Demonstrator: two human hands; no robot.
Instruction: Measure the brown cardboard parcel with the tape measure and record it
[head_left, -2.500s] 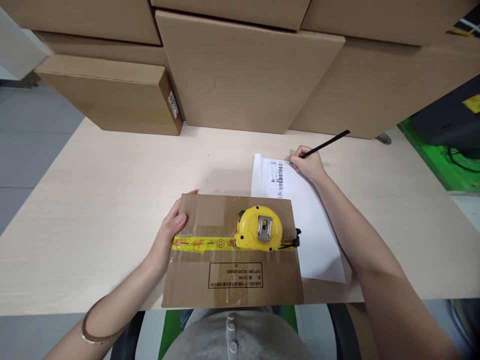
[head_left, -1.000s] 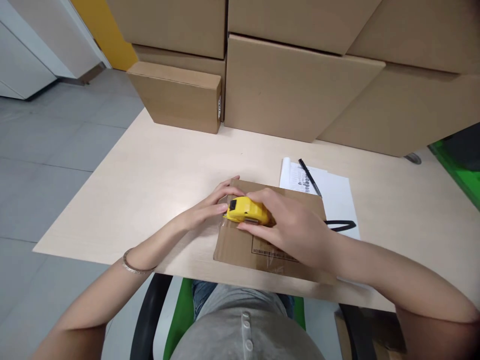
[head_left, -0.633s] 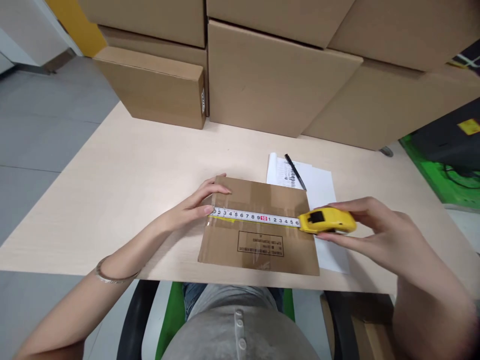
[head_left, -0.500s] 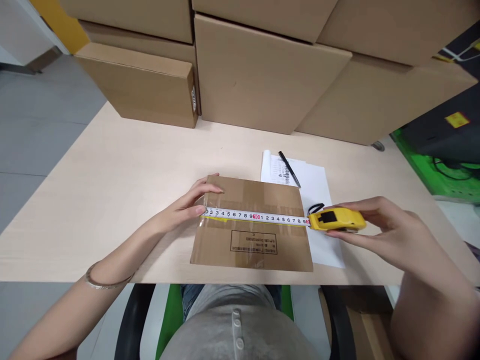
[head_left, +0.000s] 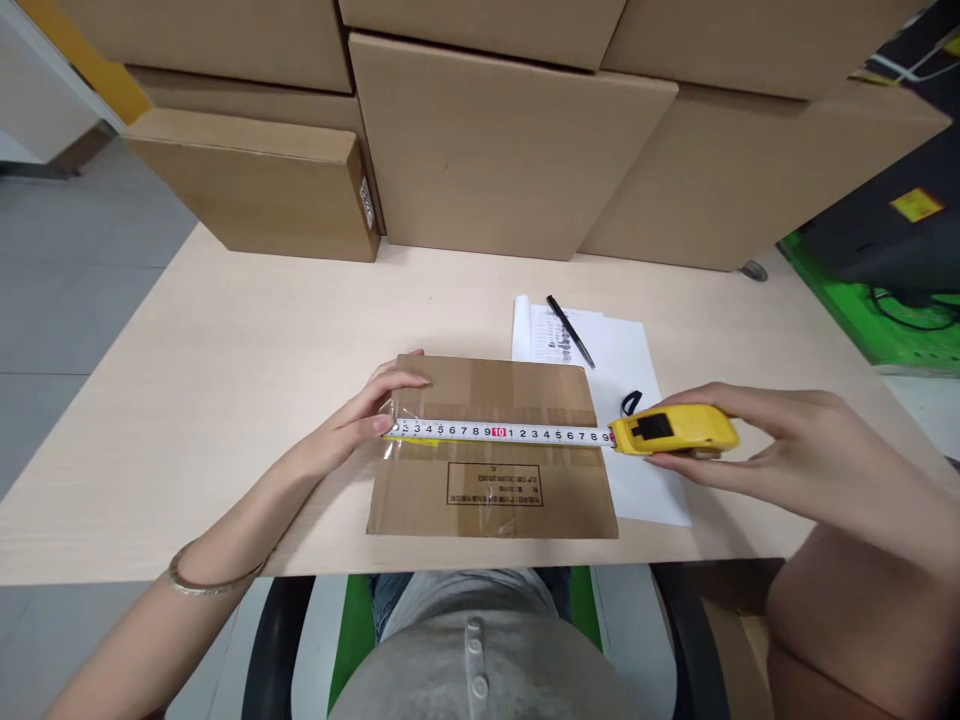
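Observation:
A flat cardboard box (head_left: 491, 490) lies on the table in front of me, with a printed label near its front edge. My right hand (head_left: 780, 450) grips a yellow tape measure (head_left: 673, 430) just past the box's right edge. Its white blade (head_left: 499, 432) runs across the box top. My left hand (head_left: 360, 415) pins the blade's end at the box's left edge with the fingertips pressed down.
A white sheet of paper (head_left: 622, 355) with a black pen (head_left: 570, 330) on it lies behind and to the right of the box. Large cardboard boxes (head_left: 502, 150) are stacked along the far side of the light table (head_left: 225, 390). A green crate (head_left: 870, 300) sits at the right.
My right hand put the pen down on the paper, took the tape measure off the box and pulled it rightwards. My left hand holds the blade's end at the left edge.

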